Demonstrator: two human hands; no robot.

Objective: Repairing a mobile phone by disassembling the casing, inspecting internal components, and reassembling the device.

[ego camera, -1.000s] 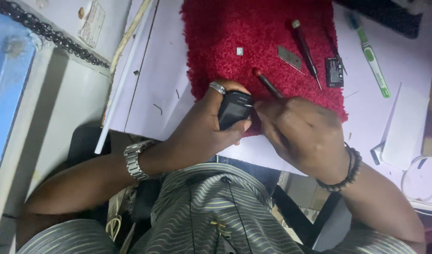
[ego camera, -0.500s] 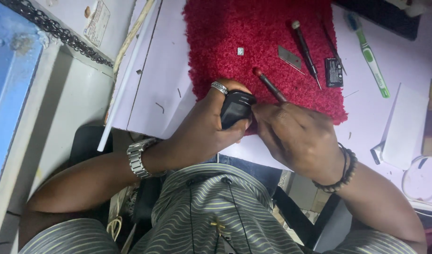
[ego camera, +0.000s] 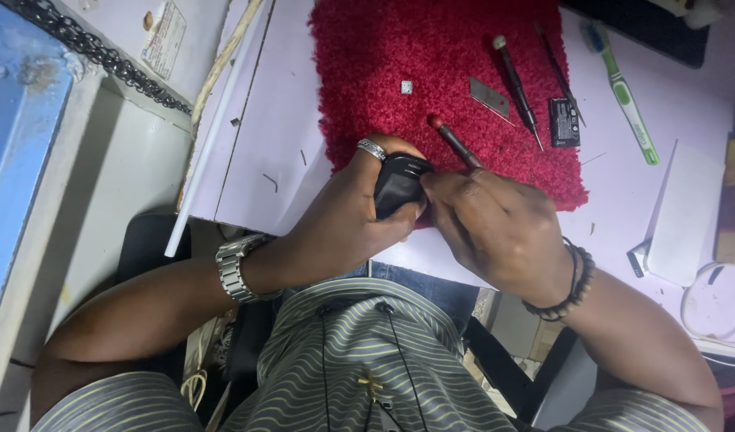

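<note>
Firmly hand-gripped (ego camera: pixel 347 220) smooth black gadget (ego camera: pixel 398 184)

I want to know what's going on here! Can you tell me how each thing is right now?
Left hand: grip closed around the small black device.
Small black device: held up over the red mat's near edge.
Right hand: holds a red-handled screwdriver, fingers at the device.
Red-handled screwdriver: tilted, handle end up.
Red mat: lying flat on the desk.
Toothbrush: lying loose on the desk.
Black-handled screwdriver: lying unused on the mat.

Single head view; looks steeply down; close over hands.
</note>
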